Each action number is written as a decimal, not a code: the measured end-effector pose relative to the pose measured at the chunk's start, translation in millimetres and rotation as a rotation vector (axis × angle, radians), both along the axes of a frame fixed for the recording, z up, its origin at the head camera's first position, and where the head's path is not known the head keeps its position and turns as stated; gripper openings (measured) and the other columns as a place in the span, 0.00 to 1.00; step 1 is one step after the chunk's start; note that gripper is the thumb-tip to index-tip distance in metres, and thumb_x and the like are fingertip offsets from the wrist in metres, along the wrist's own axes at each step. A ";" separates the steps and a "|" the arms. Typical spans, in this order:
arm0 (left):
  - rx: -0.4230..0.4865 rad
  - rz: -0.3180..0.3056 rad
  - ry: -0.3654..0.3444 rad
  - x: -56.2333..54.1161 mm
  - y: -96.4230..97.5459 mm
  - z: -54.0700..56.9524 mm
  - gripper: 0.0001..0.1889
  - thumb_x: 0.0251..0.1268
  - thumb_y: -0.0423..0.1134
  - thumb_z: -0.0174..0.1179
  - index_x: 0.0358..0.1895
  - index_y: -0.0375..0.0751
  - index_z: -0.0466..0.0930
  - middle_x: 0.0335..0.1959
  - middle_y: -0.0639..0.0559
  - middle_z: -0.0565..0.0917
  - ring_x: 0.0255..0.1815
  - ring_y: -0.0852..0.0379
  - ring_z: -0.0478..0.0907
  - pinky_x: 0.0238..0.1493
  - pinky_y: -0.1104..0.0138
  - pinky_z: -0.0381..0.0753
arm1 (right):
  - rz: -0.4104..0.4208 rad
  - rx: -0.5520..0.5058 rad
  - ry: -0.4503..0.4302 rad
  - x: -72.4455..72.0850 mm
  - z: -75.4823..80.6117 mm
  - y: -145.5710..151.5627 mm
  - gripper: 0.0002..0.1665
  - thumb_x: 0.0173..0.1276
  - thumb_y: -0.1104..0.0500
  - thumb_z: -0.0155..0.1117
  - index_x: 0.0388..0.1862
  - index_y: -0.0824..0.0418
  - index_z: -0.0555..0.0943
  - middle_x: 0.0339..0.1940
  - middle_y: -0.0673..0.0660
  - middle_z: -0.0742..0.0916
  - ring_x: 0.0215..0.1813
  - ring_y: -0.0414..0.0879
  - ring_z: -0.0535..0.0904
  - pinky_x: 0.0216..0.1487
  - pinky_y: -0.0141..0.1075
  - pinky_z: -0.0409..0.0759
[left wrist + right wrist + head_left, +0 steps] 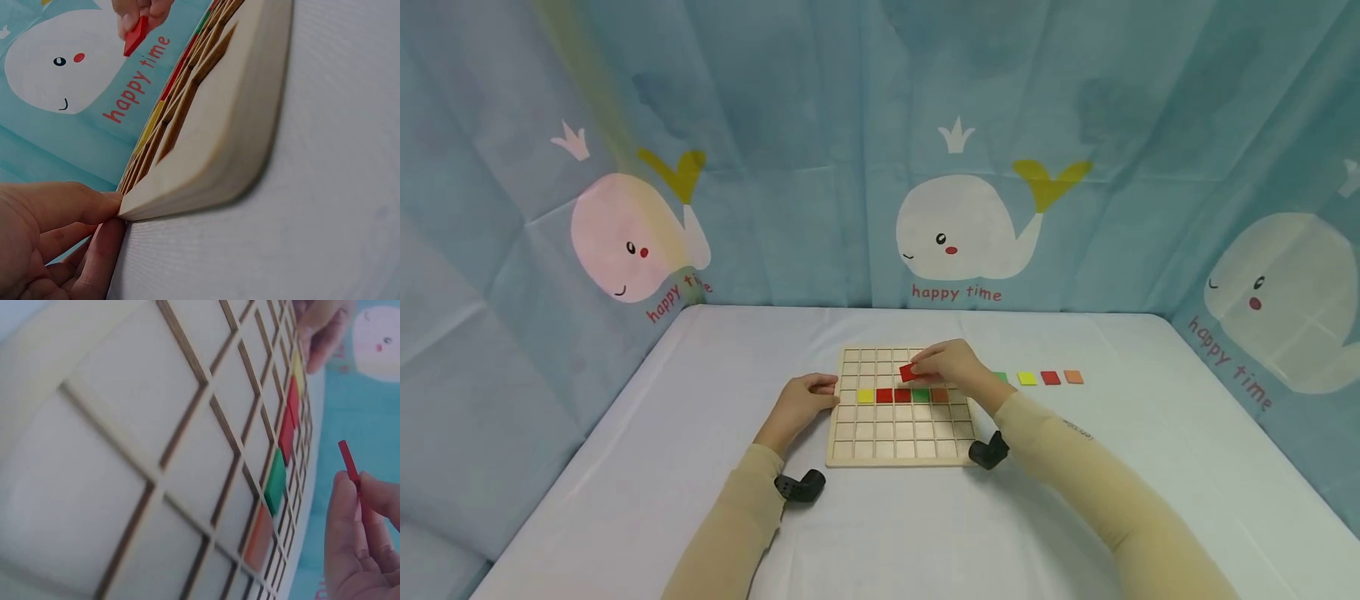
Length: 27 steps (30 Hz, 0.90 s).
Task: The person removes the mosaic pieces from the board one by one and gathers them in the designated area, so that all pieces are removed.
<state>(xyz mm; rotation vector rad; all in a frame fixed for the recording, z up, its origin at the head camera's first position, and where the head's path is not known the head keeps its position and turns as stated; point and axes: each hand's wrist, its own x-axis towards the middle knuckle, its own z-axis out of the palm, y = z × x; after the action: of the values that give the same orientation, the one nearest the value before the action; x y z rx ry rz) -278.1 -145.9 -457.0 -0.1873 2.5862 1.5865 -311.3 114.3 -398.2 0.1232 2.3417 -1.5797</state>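
"How's your hold?"
"My left fingers [69, 203] pinch the left edge of the grid board [883, 431]; farther off, my right fingers [340, 512] pinch a red tile [907, 373], raised above it."
"Best way?"
"I'd brace the board, then lower the tile level, squared to the grid."

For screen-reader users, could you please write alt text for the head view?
A right hand holds a red tile above a wooden grid board, while the left hand holds its left edge. Yellow, red, red, green and orange tiles form a row on it; four more tiles lie to its right.
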 end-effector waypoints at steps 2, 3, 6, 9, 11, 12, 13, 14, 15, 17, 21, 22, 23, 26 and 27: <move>-0.005 -0.003 0.006 0.1 -0.3 0.6 0.22 0.61 0.30 0.65 0.61 0.36 0.79 0.50 0.42 0.85 0.52 0.51 0.81 0.55 0.60 0.79 | 0.005 0.010 0.011 1.0 2.5 6.5 0.15 0.65 0.61 0.69 0.49 0.67 0.86 0.51 0.63 0.87 0.31 0.38 0.85 0.41 0.30 0.85; -0.003 -0.001 0.004 0.1 -0.3 0.8 0.22 0.61 0.30 0.66 0.61 0.37 0.79 0.50 0.42 0.85 0.52 0.51 0.81 0.55 0.60 0.79 | 0.001 0.004 0.006 1.3 3.3 9.6 0.15 0.66 0.61 0.69 0.50 0.67 0.85 0.51 0.64 0.87 0.31 0.38 0.85 0.42 0.30 0.85; -0.002 -0.005 0.003 0.9 -0.4 0.9 0.23 0.61 0.31 0.66 0.61 0.37 0.79 0.50 0.42 0.85 0.52 0.51 0.81 0.55 0.60 0.79 | -0.003 0.004 0.000 2.8 5.3 18.5 0.16 0.67 0.62 0.68 0.50 0.68 0.85 0.52 0.64 0.87 0.32 0.38 0.86 0.45 0.33 0.86; 0.001 -0.002 -0.003 1.6 -0.3 0.3 0.23 0.61 0.30 0.66 0.61 0.36 0.79 0.49 0.42 0.85 0.51 0.50 0.81 0.55 0.60 0.79 | -0.009 0.030 -0.001 3.8 6.1 27.0 0.16 0.67 0.61 0.68 0.51 0.68 0.85 0.52 0.64 0.87 0.33 0.38 0.85 0.45 0.32 0.86; 0.000 0.001 -0.001 2.0 -0.2 -0.1 0.23 0.60 0.30 0.66 0.60 0.36 0.80 0.49 0.42 0.85 0.51 0.50 0.81 0.54 0.60 0.79 | -0.008 0.036 0.002 4.0 6.3 32.5 0.17 0.67 0.61 0.68 0.51 0.68 0.85 0.52 0.63 0.87 0.34 0.38 0.85 0.45 0.32 0.86; -0.001 0.001 0.004 2.1 0.0 -0.1 0.23 0.60 0.30 0.66 0.60 0.36 0.80 0.48 0.42 0.85 0.50 0.50 0.81 0.54 0.61 0.79 | -0.008 0.036 0.002 4.1 6.6 35.0 0.17 0.67 0.60 0.68 0.52 0.68 0.84 0.52 0.63 0.88 0.34 0.38 0.86 0.45 0.32 0.86; 0.000 0.002 0.005 2.1 0.1 0.0 0.23 0.60 0.30 0.66 0.60 0.36 0.80 0.48 0.42 0.85 0.50 0.50 0.81 0.53 0.61 0.79 | -0.014 0.031 -0.001 4.0 6.7 37.4 0.17 0.67 0.60 0.69 0.52 0.68 0.84 0.51 0.63 0.88 0.34 0.38 0.86 0.45 0.32 0.86; 0.003 0.003 0.005 2.0 0.4 0.1 0.23 0.60 0.30 0.66 0.60 0.36 0.80 0.48 0.42 0.85 0.50 0.51 0.81 0.53 0.61 0.79 | -0.013 0.030 -0.002 4.0 6.9 39.8 0.18 0.67 0.60 0.69 0.52 0.68 0.84 0.51 0.62 0.88 0.35 0.38 0.86 0.46 0.32 0.86; 0.004 0.003 0.007 2.0 0.6 0.1 0.23 0.60 0.30 0.66 0.60 0.36 0.80 0.48 0.42 0.85 0.50 0.51 0.81 0.53 0.61 0.79 | -0.015 0.032 -0.004 4.3 7.5 42.3 0.18 0.67 0.60 0.69 0.52 0.68 0.84 0.51 0.62 0.88 0.35 0.38 0.86 0.46 0.32 0.85; 0.005 0.000 0.010 1.7 0.8 0.3 0.22 0.60 0.30 0.66 0.60 0.36 0.80 0.47 0.42 0.85 0.49 0.51 0.81 0.52 0.61 0.79 | -0.018 0.042 -0.003 5.0 8.8 47.1 0.18 0.67 0.59 0.69 0.52 0.68 0.84 0.50 0.62 0.88 0.35 0.38 0.86 0.47 0.32 0.85; 0.007 0.001 0.006 1.3 0.8 0.6 0.22 0.61 0.30 0.66 0.60 0.37 0.80 0.47 0.43 0.85 0.49 0.51 0.81 0.52 0.62 0.80 | -0.016 0.051 0.007 7.9 12.1 56.7 0.19 0.67 0.59 0.68 0.54 0.68 0.84 0.54 0.63 0.87 0.37 0.37 0.86 0.49 0.34 0.85; 0.006 0.003 0.006 1.5 0.7 0.8 0.22 0.61 0.30 0.66 0.60 0.37 0.80 0.47 0.43 0.85 0.49 0.51 0.81 0.52 0.62 0.79 | -0.016 0.061 0.011 8.6 12.8 59.0 0.19 0.67 0.58 0.68 0.54 0.67 0.84 0.54 0.63 0.87 0.38 0.37 0.86 0.49 0.33 0.85; 0.005 0.003 0.007 1.6 0.7 0.8 0.22 0.61 0.30 0.66 0.60 0.37 0.80 0.47 0.43 0.85 0.49 0.51 0.81 0.52 0.62 0.80 | -0.016 0.067 0.015 9.0 13.2 61.3 0.20 0.67 0.58 0.68 0.54 0.67 0.84 0.55 0.62 0.87 0.38 0.37 0.86 0.49 0.33 0.85; 0.007 0.005 0.006 1.7 0.4 0.5 0.22 0.61 0.30 0.66 0.60 0.37 0.80 0.47 0.43 0.85 0.49 0.51 0.81 0.51 0.63 0.80 | -0.011 0.085 0.018 10.1 13.6 68.0 0.20 0.67 0.57 0.68 0.55 0.66 0.84 0.55 0.62 0.87 0.38 0.36 0.85 0.48 0.31 0.84; 0.007 0.005 0.007 1.7 0.4 0.4 0.22 0.61 0.30 0.66 0.60 0.37 0.80 0.47 0.43 0.85 0.50 0.51 0.81 0.51 0.63 0.79 | -0.013 0.088 0.017 10.3 13.5 70.2 0.20 0.67 0.57 0.68 0.55 0.66 0.84 0.54 0.61 0.87 0.37 0.36 0.85 0.48 0.31 0.84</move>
<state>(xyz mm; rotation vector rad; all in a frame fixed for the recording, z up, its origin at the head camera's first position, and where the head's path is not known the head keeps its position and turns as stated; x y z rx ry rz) -276.4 -145.6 -456.6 -0.1880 2.5871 1.6002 -301.0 184.5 -384.7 0.1450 2.4292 -1.4888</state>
